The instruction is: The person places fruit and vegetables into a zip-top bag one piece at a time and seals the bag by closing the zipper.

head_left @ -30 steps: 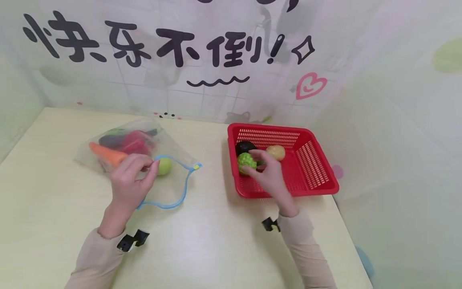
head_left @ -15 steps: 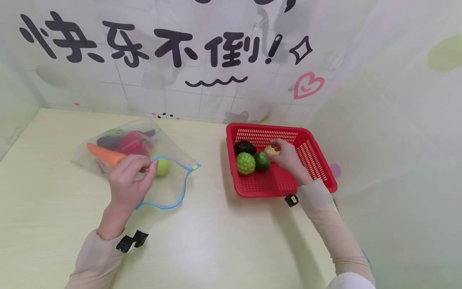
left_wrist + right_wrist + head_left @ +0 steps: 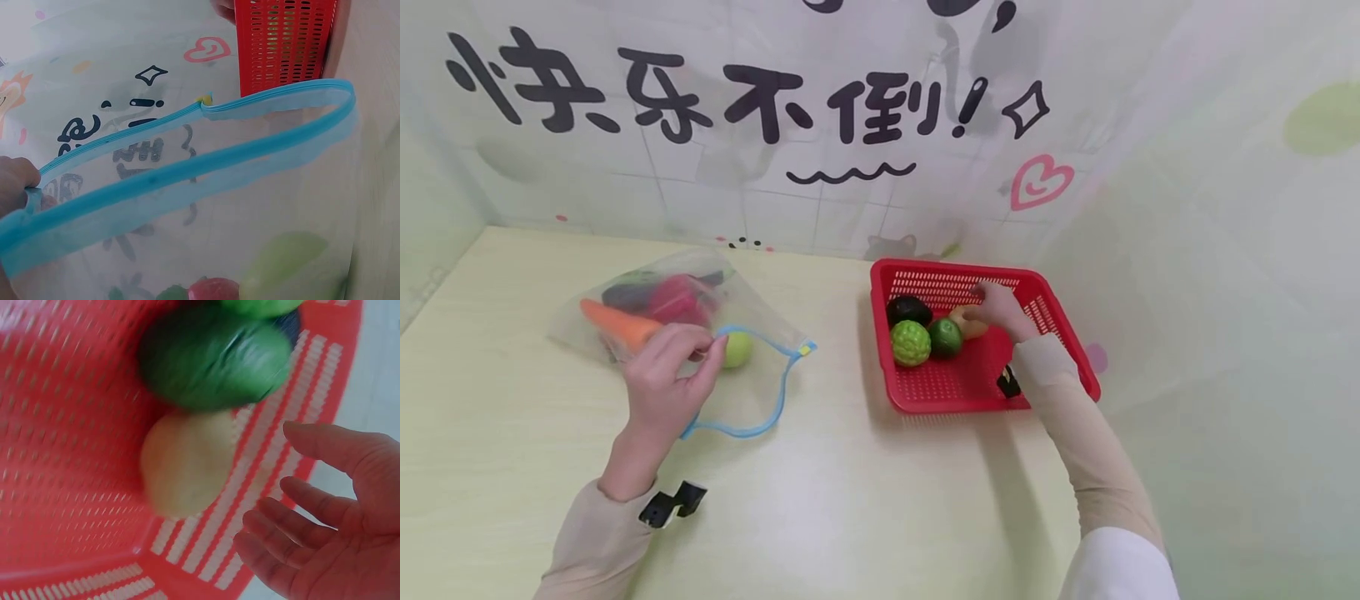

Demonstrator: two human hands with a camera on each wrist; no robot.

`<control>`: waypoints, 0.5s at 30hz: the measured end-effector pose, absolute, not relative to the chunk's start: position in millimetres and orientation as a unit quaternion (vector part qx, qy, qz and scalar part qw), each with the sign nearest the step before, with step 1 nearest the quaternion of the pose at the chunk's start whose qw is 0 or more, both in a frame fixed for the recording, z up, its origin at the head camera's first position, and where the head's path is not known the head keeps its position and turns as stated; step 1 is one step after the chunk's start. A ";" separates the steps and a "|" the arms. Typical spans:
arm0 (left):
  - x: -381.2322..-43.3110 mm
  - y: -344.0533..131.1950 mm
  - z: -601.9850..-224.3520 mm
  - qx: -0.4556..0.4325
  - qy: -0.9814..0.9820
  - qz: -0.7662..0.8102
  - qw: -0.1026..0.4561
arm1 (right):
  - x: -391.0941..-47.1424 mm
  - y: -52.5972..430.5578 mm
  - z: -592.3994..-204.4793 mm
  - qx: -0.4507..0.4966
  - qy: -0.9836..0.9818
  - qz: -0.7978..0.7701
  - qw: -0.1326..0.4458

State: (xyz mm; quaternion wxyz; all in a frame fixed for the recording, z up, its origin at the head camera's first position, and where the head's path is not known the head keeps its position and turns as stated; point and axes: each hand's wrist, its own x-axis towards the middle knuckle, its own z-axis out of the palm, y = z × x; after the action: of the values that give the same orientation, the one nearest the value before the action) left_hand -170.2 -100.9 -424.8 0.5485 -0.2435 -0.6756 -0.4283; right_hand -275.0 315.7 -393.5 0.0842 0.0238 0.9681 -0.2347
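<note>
One pale potato [image 3: 186, 465] lies near the right hand [image 3: 337, 534], outside its grip.

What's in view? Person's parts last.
Table: 1, pale, below
Backdrop: 1, whitish, printed, behind
Basket: 1, red, right
Oval item: 1, black, basket
Bumpy fruit: 1, green, basket
Smooth fruit: 1, dark green, basket
Potato-like item: 1, tan, basket
Zip bag: 1, clear, blue-edged, left
Carrot: 1, orange, bag
Dark item: at least 1, purple, bag
Blurred item: 1, red, bag
Round fruit: 1, light green, bag
Left hand: 1, pinching bag
Right hand: 1, over basket
Sleeves: 2, beige, forearms
Wrist gear: 2, black, sleeves
</note>
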 end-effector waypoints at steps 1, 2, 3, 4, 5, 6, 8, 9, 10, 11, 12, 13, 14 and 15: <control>-170.0 -101.0 -425.0 -0.244 -0.675 -0.429 0.548 | -277.0 318.6 -395.6 0.028 0.968 -0.232 0.087; -169.8 -101.0 -425.2 -0.245 -0.676 -0.429 0.547 | -278.7 321.1 -397.5 0.030 0.969 -0.227 0.090; -169.6 -101.1 -425.4 -0.245 -0.676 -0.429 0.547 | -280.4 323.3 -399.4 0.031 0.970 -0.223 0.094; -169.4 -101.2 -425.5 -0.245 -0.676 -0.429 0.547 | -282.2 325.5 -401.4 0.027 0.971 -0.217 0.099; -169.3 -101.3 -425.6 -0.246 -0.676 -0.428 0.547 | -283.9 327.4 -403.4 0.022 0.971 -0.212 0.104; -169.2 -101.4 -425.7 -0.246 -0.676 -0.428 0.546 | -285.6 329.1 -405.4 0.017 0.972 -0.208 0.112; -169.3 -101.6 -425.7 -0.247 -0.677 -0.428 0.546 | -289.1 332.9 -410.1 0.000 0.972 -0.198 0.128; -169.4 -101.7 -425.8 -0.248 -0.677 -0.428 0.546 | -290.7 334.6 -412.4 -0.011 0.972 -0.191 0.134; -169.6 -101.9 -425.8 -0.248 -0.676 -0.427 0.546 | -292.1 336.3 -414.7 -0.024 0.973 -0.182 0.137; -169.8 -101.9 -425.9 -0.249 -0.676 -0.428 0.546 | -293.1 337.7 -416.8 -0.036 0.974 -0.175 0.140; -170.0 -102.1 -425.9 -0.249 -0.676 -0.428 0.547 | -293.9 338.7 -418.7 -0.048 0.975 -0.166 0.139; -170.1 -102.2 -426.0 -0.248 -0.676 -0.426 0.548 | -294.8 339.5 -420.7 -0.059 0.976 -0.157 0.136; -170.3 -102.4 -426.1 -0.248 -0.676 -0.425 0.548 | -295.3 339.9 -422.3 -0.071 0.978 -0.145 0.132; -170.5 -102.6 -426.3 -0.248 -0.676 -0.425 0.549 | -295.9 339.8 -423.8 -0.075 0.980 -0.132 0.129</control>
State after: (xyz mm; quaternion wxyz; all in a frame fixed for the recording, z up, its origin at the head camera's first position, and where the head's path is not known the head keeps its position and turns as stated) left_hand -170.5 -102.6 -426.3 0.5490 -0.2476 -0.6758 -0.4248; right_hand -295.9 339.8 -423.8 0.1290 -0.0755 0.9800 -0.1317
